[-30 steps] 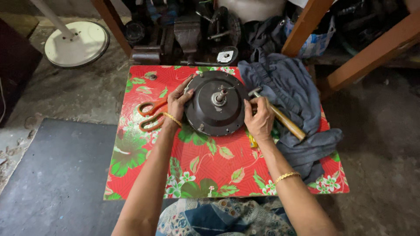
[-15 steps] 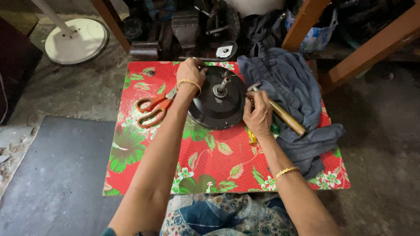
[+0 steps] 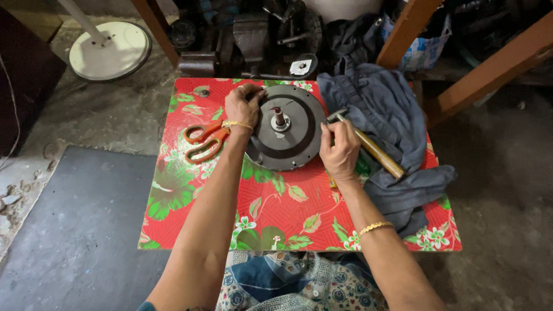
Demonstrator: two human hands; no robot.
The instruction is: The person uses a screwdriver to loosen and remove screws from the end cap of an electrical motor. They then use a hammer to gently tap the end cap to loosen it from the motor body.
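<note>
Hands flank a dark round motor housing [image 3: 286, 137] at upper centre of the red floral surface [image 3: 288, 213]. Left hand [image 3: 243, 106] curls its grip over the housing's upper-left rim; right hand [image 3: 340, 151] pinches its right edge. Orange scissors [image 3: 203, 140] lie left, a hammer [image 3: 371, 150] on grey cloth [image 3: 391, 115] right.

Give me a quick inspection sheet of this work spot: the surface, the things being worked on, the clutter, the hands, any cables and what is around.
Surface: red floral cloth spread on the floor.
Job's things: round dark motor housing with a short centre shaft, lying flat.
Clutter: orange-handled scissors left of it; wooden-handled hammer on a grey-blue garment to the right.
Hands: left hand on the housing's upper left rim; right hand at its right edge.
Cables: thin dark line at the far left edge, kind unclear.
Surroundings: concrete floor, grey mat, white round stand base, metal parts behind, wooden legs.
</note>
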